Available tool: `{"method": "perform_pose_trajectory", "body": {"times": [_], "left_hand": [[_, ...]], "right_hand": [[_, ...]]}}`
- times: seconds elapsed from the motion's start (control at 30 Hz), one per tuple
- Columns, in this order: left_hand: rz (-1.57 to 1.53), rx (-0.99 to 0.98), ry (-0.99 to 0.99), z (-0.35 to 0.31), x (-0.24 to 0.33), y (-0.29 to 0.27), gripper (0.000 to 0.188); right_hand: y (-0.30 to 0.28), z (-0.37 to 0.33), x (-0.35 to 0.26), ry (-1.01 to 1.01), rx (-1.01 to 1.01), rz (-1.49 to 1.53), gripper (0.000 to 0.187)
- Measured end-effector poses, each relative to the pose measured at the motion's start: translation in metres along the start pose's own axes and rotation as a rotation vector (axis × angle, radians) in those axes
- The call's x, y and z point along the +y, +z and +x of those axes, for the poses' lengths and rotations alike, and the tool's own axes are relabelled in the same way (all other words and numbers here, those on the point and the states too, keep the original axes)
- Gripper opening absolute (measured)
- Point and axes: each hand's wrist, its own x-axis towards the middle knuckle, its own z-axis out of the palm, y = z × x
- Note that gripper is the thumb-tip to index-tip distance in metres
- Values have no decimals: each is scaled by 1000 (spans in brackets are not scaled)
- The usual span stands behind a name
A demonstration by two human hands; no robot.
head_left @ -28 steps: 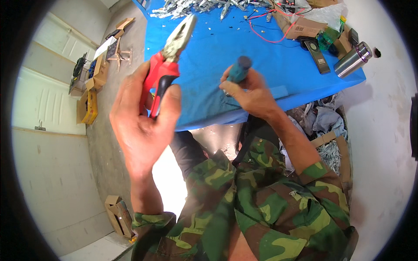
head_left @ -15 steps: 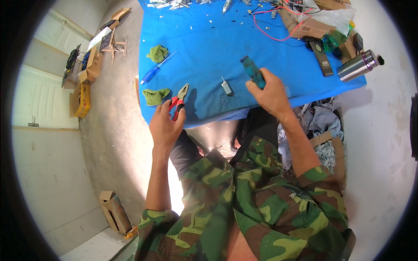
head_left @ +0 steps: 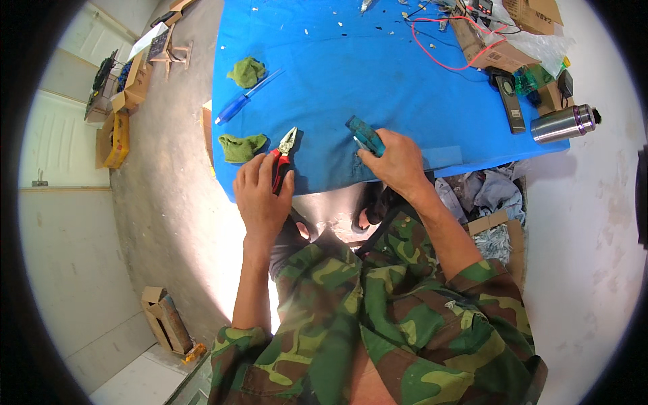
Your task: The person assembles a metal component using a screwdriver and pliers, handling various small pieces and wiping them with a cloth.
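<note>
Pliers with red and black handles [head_left: 281, 164] are in my left hand [head_left: 260, 202], whose fingers curl round the grips at the table's near edge; the jaws point away from me. My right hand [head_left: 398, 163] is closed on a teal oblong tool [head_left: 363, 129], its dark end pointing to the far left. A pale, thin tip of a small metal part [head_left: 360, 143] shows between that tool and my thumb; the rest of it is hidden, and I cannot tell whether it is gripped. Beside my left hand lies a crumpled green cloth [head_left: 241, 148].
On the blue-covered table [head_left: 324, 74] lie a blue-handled screwdriver [head_left: 236, 108] and another green cloth [head_left: 246, 71]. At right are a steel flask [head_left: 563, 124], a dark handheld device [head_left: 511, 104], a cardboard box [head_left: 489, 50] and a red wire [head_left: 422, 50]. Below stands a box of scraps [head_left: 496, 243].
My right hand has moved left and nearer with the teal tool, over the small metal part that lay uncovered. My left hand has stayed on the pliers, with its fingers further over the handles.
</note>
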Motion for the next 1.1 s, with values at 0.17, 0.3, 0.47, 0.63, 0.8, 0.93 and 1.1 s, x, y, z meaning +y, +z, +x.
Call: {"method": "perform_pose_trajectory", "body": {"times": [0.17,0.3,0.47,0.63,0.8,0.93,1.1], "left_hand": [[-295,-104,65,14,45,6,26],[-357,-205,82,27,74,37,21],[-326,-288,108,27,80,67,12],[-270,-274,118,26,83,70,9],[-327,-221,103,17,84,57,7],[-418,-443,-17,1,94,14,7],[-762,-509,-163,3,110,-15,21]], "right_hand": [[-7,-10,11,16,70,255,34],[-29,-33,10,237,-45,664,31],[-47,-65,12,442,-104,1064,33],[-54,-86,18,451,-159,1373,33],[-58,-106,23,465,-167,1542,36],[-64,-116,26,411,-192,1598,34],[-65,-125,24,345,-250,1574,31]]}}
